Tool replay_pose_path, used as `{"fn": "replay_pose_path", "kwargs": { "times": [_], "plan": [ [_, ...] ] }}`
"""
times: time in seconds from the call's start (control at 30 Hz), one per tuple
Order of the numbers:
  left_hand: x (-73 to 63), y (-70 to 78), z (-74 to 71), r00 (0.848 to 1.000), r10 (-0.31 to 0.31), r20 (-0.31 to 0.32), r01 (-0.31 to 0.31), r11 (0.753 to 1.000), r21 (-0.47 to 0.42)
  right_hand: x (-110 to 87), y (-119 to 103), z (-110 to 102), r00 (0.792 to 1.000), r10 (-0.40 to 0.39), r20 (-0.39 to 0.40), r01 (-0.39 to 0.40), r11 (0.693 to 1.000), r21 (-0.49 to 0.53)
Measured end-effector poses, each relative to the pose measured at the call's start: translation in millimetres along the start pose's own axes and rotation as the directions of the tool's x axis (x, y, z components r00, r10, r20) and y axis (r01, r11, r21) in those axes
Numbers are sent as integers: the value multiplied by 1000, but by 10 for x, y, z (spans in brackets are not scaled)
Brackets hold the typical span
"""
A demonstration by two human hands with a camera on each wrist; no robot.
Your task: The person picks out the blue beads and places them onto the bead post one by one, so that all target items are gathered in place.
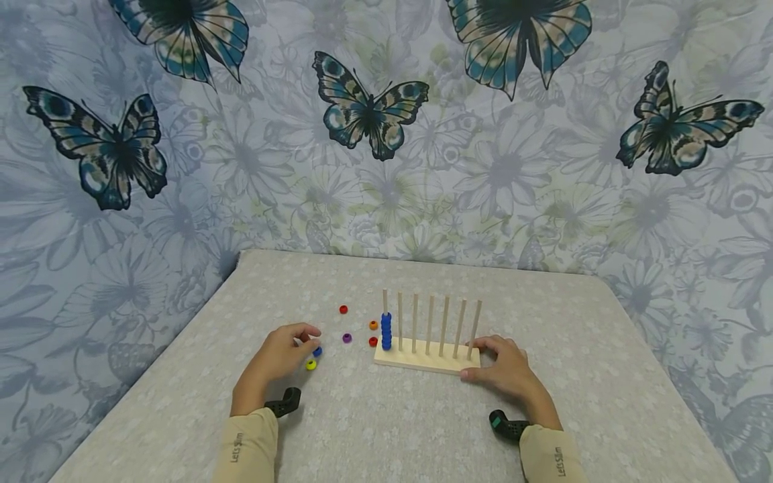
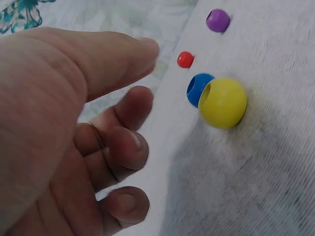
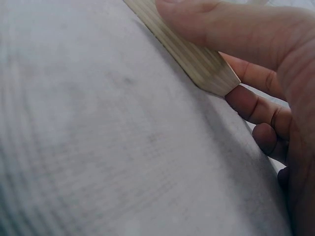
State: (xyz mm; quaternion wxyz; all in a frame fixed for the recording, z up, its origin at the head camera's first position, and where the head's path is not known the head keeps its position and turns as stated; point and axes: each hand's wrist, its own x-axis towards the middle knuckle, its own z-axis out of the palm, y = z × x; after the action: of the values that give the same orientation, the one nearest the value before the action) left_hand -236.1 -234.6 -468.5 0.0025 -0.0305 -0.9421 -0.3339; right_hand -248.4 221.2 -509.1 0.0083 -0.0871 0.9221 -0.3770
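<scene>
A wooden peg rack (image 1: 423, 359) stands on the table with a row of upright pegs; its leftmost peg carries a stack of blue beads (image 1: 386, 332), and the other pegs are bare. My right hand (image 1: 504, 365) grips the right end of the rack's base, thumb on the front and fingers behind, as the wooden base (image 3: 197, 61) in the right wrist view also shows. Over the table to the left, my left hand (image 1: 284, 352) hovers with thumb and fingers apart, holding nothing. Close by its fingertips lie a blue bead (image 2: 198, 88) and a yellow bead (image 2: 224, 103).
Between the left hand and the rack lie a purple bead (image 1: 347, 338), an orange bead (image 1: 373, 325) and a red bead (image 1: 373, 341). Another red bead (image 1: 343, 309) is farther back. A pale patterned cloth (image 1: 386, 429) covers the table, which meets a butterfly-print backdrop (image 1: 423, 215).
</scene>
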Motion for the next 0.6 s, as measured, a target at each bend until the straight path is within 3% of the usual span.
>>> {"fn": "replay_pose_path", "kwargs": {
  "times": [0.27, 0.6],
  "plan": [
    [-16, -41, -7, 997, -8, 73, 9, 1000, -3, 6, -5, -29, 1000, -6, 5, 6, 1000, 5],
    [-38, -39, 46, 991, -81, 103, 79, 997, 26, -18, 7, -24, 1000, -4, 12, 4, 1000, 12]
  ]
}}
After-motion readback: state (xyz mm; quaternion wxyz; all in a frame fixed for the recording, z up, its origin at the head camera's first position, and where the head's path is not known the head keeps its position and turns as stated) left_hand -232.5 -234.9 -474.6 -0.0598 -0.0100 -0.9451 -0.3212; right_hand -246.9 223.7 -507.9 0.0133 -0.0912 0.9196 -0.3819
